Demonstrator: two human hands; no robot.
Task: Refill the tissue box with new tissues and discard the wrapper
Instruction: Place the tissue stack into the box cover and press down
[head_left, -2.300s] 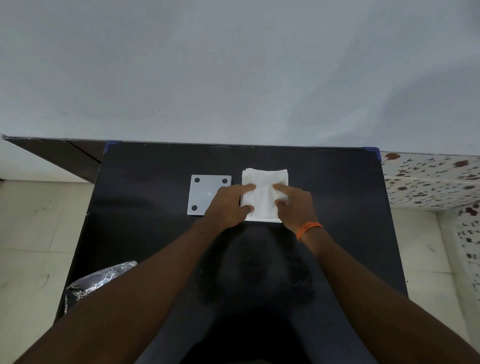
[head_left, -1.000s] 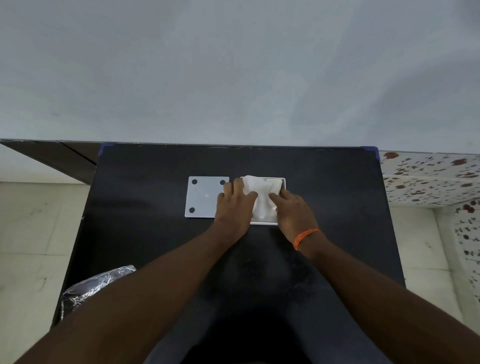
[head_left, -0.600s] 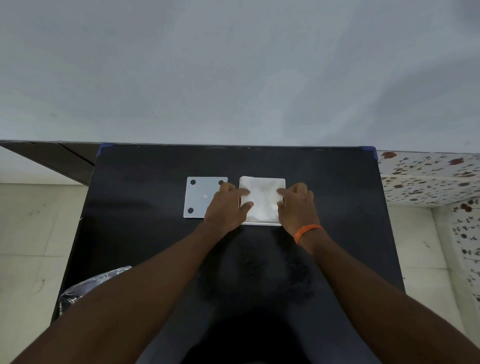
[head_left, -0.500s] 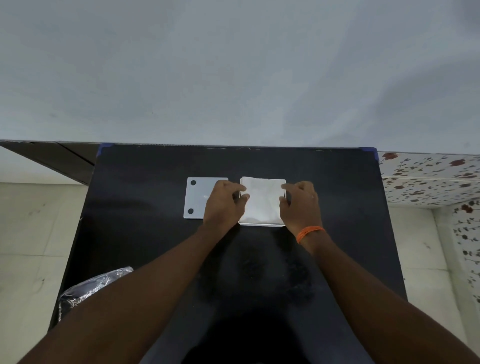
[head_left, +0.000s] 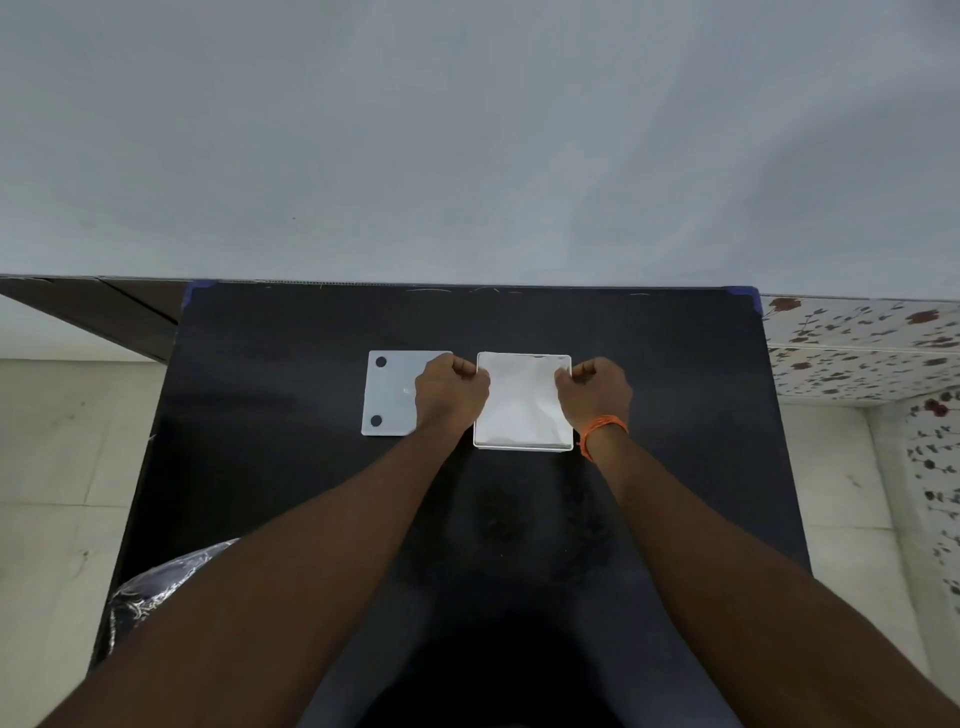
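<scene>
Head view shows the tissue box mid-table, filled with tissues, left hand and right hand curled against its sides; judged next: fit the lid lying just left of it.

Both forearms reach fwd, roughly parallel, bare. Left hand curled into a loose fist, knuckles up, fingers tucked toward the right. Right hand likewise curled, fingers tucked leftward; orange thread band round its wrist.
</scene>
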